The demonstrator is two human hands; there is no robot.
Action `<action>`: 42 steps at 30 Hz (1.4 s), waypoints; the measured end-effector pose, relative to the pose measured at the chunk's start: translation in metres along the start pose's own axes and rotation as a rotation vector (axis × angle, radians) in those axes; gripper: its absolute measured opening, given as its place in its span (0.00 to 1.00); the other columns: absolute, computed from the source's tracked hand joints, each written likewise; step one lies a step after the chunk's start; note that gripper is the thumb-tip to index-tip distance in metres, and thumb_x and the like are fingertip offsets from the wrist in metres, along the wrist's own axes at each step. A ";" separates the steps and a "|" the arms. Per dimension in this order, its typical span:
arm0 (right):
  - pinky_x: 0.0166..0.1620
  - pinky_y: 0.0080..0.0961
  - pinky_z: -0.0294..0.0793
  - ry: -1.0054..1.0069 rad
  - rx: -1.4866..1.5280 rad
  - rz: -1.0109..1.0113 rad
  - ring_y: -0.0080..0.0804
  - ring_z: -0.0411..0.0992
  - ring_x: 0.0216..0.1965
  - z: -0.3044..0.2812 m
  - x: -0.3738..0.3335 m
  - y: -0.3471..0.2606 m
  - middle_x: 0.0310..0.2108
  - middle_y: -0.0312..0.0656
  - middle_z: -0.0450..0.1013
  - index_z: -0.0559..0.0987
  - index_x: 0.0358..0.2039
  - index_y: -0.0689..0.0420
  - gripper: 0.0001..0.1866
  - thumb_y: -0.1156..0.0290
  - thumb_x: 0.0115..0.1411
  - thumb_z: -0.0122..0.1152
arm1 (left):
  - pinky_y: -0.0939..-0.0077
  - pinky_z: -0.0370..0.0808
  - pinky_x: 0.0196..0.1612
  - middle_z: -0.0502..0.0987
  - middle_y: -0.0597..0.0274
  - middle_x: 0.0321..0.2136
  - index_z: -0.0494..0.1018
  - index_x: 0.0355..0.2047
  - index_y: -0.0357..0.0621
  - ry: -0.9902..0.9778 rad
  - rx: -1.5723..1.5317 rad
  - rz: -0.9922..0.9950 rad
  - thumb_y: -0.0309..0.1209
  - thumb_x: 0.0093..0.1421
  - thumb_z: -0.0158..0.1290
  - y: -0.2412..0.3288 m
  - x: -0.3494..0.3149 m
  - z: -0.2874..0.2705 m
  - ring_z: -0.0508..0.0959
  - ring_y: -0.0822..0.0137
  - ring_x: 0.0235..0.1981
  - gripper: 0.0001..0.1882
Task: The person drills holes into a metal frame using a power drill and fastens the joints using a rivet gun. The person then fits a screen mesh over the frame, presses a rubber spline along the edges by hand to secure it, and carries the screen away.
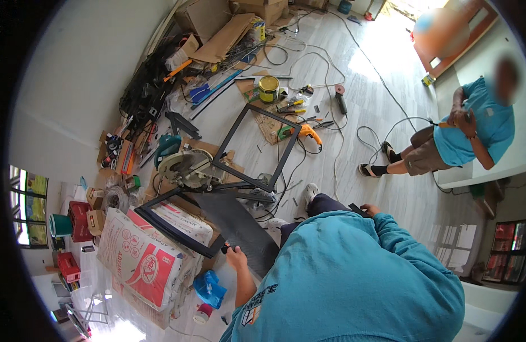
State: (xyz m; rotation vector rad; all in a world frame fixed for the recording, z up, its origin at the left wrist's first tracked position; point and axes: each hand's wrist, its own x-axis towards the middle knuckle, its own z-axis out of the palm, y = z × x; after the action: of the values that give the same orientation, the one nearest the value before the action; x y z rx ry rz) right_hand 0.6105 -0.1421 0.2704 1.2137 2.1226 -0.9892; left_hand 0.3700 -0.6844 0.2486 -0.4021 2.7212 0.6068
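Observation:
My left hand (236, 258) is closed at the near corner of a black rectangular frame (177, 235). A small orange and black item (224, 248) shows at its fingertips, too small to name. The frame lies over stacked sacks (142, 259), beside a dark sheet (240, 228). At my right side, my right hand (370, 210) is closed on a short dark flat piece (358, 210). A second black frame (284, 153) lies ahead, its near side by a miter saw (189, 169).
An orange drill (310, 134), an angle grinder (340, 100), a yellow-green can (269, 89) and pliers (291, 104) are on the floor among trailing cords. Cardboard and scrap line the left wall. At right a person in a teal shirt (473, 128) stands holding a corded tool.

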 end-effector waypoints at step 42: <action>0.40 0.33 0.73 -0.705 0.427 -0.218 0.35 0.71 0.47 -0.176 0.281 -0.343 0.48 0.44 0.71 0.66 0.57 0.57 0.37 0.56 0.50 0.69 | 0.79 0.69 0.28 0.76 0.61 0.20 0.72 0.23 0.34 0.616 -0.852 -0.151 0.33 0.56 0.59 0.429 -0.103 -0.107 0.72 0.74 0.22 0.14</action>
State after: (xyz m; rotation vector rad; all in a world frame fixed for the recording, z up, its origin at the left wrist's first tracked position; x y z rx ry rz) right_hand 0.1640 0.0248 0.2958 0.6461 1.5355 -1.7263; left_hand 0.2921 -0.3392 0.5322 -1.1355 2.7588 1.8465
